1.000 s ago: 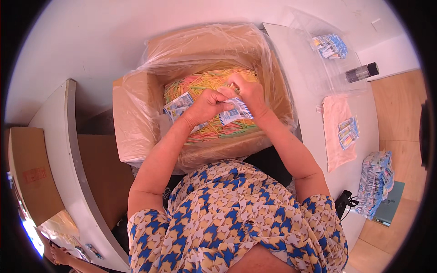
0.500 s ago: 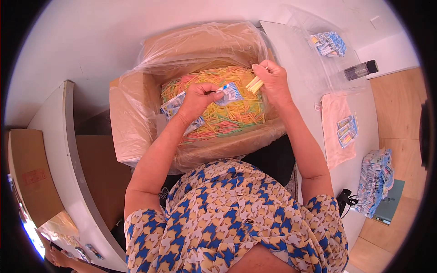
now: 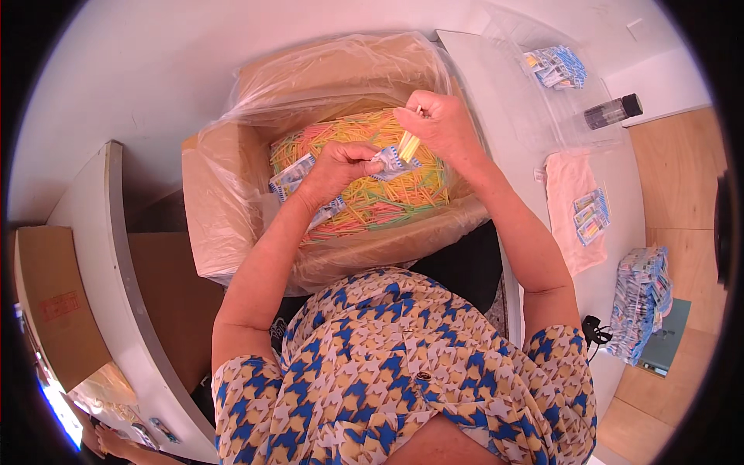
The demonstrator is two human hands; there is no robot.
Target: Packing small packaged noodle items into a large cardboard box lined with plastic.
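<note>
Between its thumb and fingers, my left hand (image 3: 341,169) pinches a small clear bag (image 3: 395,166) with blue print. My right hand (image 3: 443,128) grips a small bundle of yellow sticks (image 3: 408,146), whose lower ends meet the mouth of the bag; whether they are inside it I cannot tell. Both hands are over a cardboard box (image 3: 225,194) lined with clear plastic. Loose thin sticks in yellow, pink and green (image 3: 387,198) fill it. More blue-printed bags (image 3: 293,177) lie on the sticks, partly hidden under my left hand and forearm.
At right, a white table (image 3: 496,101) bears a clear bin (image 3: 535,116) with filled packets, a dark-capped bottle (image 3: 612,112) and a pink cloth (image 3: 570,240) under more packets. A stack of packets (image 3: 639,302) stands farther right. Another person's hand (image 3: 112,442) shows at lower left.
My right hand has moved left with the yellow sticks, bringing them from beside the bag to its mouth. My left hand has stayed nearly in place with the bag.
</note>
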